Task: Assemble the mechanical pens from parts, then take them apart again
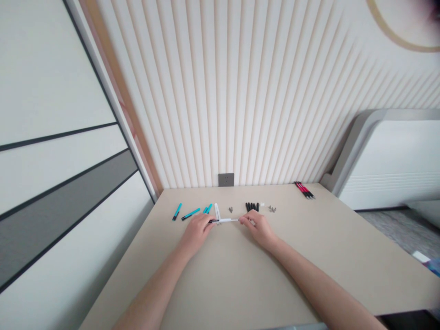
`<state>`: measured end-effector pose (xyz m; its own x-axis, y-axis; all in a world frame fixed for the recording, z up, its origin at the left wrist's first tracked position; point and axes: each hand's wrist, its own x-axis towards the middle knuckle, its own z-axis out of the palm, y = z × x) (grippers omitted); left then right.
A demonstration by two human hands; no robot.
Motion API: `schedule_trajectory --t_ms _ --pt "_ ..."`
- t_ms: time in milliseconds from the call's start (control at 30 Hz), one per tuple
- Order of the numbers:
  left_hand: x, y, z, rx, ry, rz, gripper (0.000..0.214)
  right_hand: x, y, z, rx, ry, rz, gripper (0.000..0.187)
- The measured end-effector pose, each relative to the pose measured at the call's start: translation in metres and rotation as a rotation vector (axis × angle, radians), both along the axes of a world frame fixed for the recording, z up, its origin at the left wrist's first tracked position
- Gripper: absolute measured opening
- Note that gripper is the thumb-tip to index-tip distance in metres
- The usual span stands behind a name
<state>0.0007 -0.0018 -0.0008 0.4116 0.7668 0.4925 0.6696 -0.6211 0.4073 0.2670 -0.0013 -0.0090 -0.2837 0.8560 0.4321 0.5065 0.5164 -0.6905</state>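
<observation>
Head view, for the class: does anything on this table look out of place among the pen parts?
The red-and-black pens stand out: they lie bunched near the far right edge of the table, well apart from the row of teal pens and black pieces.

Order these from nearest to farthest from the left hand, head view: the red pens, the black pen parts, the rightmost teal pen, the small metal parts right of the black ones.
From the left hand:
1. Rightmost teal pen, just beyond the hand
2. Black pen parts, mid-table
3. Small metal parts, right of the black parts
4. Red pens, far right corner of the table
</observation>
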Motion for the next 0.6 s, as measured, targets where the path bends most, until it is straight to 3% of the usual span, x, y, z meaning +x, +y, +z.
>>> schedule_trajectory --t_ms 167,300,433,600 --pt "0.001 0.002 -0.002 0.013 -0.031 0.070 0.015 0.005 0.008 -0.001 0.091 -0.074 -0.170 0.037" --pt "-0.002 0.004 -0.002 0.018 -0.043 0.130 0.015 0.017 0.012 -0.005 0.106 -0.302 -0.305 0.025" --pt "-0.004 0.005 -0.004 0.011 -0.039 0.149 0.014 0.020 0.013 -0.010 0.056 -0.467 -0.354 0.019" --pt "-0.002 0.005 -0.005 0.018 -0.043 0.133 0.013 0.013 0.017 -0.014 0.029 -0.485 -0.340 0.022"
